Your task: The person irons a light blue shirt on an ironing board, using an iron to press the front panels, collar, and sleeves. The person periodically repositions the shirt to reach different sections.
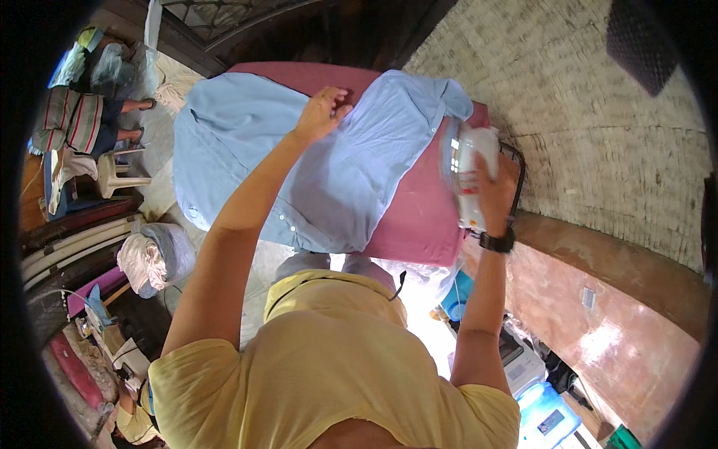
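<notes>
A light blue button shirt (336, 176) lies spread over a red-covered ironing board (419, 206), its edges hanging past the near and left sides. My left hand (323, 114) rests near the shirt's far edge, over the gap where the red cover shows, with its fingers loosely apart and nothing held. At the board's right end, my right hand (493, 187) is closed on a white clothes iron (467, 179), slightly blurred and off the shirt. The iron is tilted up beside a dark wire frame (520, 176). My fingers partly hide its handle.
A wall with rough beige covering (576, 127) rises close to the right, above a brown ledge (613, 262). To the left are a plastic stool (116, 176), a bundle of cloth in plastic (149, 258) and another person (90, 120). A blue water jug (550, 411) stands lower right.
</notes>
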### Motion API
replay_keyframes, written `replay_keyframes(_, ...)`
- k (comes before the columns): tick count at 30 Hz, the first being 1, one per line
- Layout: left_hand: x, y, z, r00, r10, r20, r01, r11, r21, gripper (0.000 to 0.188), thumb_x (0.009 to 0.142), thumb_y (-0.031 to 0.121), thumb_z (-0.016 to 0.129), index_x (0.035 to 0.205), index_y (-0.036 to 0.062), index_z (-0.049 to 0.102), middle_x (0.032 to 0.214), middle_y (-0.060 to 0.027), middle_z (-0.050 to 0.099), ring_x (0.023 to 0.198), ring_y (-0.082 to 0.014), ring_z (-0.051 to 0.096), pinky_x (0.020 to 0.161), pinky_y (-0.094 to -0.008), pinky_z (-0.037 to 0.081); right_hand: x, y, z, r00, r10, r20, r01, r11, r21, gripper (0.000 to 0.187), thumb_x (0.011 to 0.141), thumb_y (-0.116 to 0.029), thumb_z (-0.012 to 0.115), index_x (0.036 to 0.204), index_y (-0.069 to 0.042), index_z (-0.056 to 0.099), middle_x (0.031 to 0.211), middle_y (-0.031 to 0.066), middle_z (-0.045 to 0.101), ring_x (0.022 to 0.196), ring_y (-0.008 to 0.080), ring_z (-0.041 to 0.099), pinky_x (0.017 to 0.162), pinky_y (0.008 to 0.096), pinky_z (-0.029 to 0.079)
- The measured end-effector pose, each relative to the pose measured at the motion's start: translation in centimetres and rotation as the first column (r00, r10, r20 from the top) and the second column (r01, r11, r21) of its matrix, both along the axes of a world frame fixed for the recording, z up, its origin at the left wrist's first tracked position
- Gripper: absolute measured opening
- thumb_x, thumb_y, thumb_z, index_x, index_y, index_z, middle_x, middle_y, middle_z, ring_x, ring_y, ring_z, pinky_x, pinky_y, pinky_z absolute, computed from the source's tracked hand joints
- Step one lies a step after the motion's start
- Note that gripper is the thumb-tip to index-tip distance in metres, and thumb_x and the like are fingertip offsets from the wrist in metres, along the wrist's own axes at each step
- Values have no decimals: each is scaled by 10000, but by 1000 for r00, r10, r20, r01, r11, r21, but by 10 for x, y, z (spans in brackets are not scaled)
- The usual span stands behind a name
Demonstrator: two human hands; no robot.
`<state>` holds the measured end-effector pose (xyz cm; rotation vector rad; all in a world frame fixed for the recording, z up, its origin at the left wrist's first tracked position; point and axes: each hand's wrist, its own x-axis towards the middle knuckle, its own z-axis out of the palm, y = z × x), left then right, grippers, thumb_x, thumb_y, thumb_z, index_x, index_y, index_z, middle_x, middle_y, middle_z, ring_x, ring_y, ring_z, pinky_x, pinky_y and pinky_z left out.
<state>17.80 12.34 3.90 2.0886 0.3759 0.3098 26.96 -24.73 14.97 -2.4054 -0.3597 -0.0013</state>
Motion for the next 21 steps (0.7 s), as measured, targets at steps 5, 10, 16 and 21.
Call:
replay_keyframes(5, 8, -7, -14, 989, -130, -67, 146, 901, 408, 391, 853, 349, 719, 1096, 59, 621, 1095, -116, 644, 1029, -295, 603, 917, -409, 466, -14, 104, -14, 989, 141, -32, -144, 942, -302, 650, 871, -649, 568, 947, -11, 667, 739, 242, 672, 743, 394, 693, 666, 481, 535)
replay_keyframes(10, 1, -3, -17, 986, -87, -143, 133, 926, 354, 292, 859, 299, 698, 1003, 61, 609, 1022, -153, 680, 958, -333, 644, 830, -429, 494, -25, 141, -43, 989, 133, 68, -103, 937, -333, 662, 894, -656, 518, 907, -7, 650, 724, 244, 674, 702, 441, 676, 630, 524, 535)
replay_keyframes(16, 6, -13, -11, 929, 200, -311, -107, 950, 293, 269, 827, 276, 719, 968, 79, 602, 949, -144, 703, 913, -324, 672, 826, -448, 497, 8, 177, -51, 969, 177, 173, -112, 937, -331, 681, 889, -674, 510, 876, -6, 642, 730, 248, 674, 699, 420, 685, 595, 502, 547)
replay_keyframes(21, 6, -14, -28, 950, 300, -91, -235, 872, 430, 274, 761, 202, 791, 923, 70, 614, 894, -123, 700, 883, -319, 670, 797, -429, 511, 14, 193, -50, 984, 138, 113, -95, 941, -326, 704, 880, -674, 523, 926, 16, 655, 808, 273, 680, 791, 435, 683, 676, 515, 543)
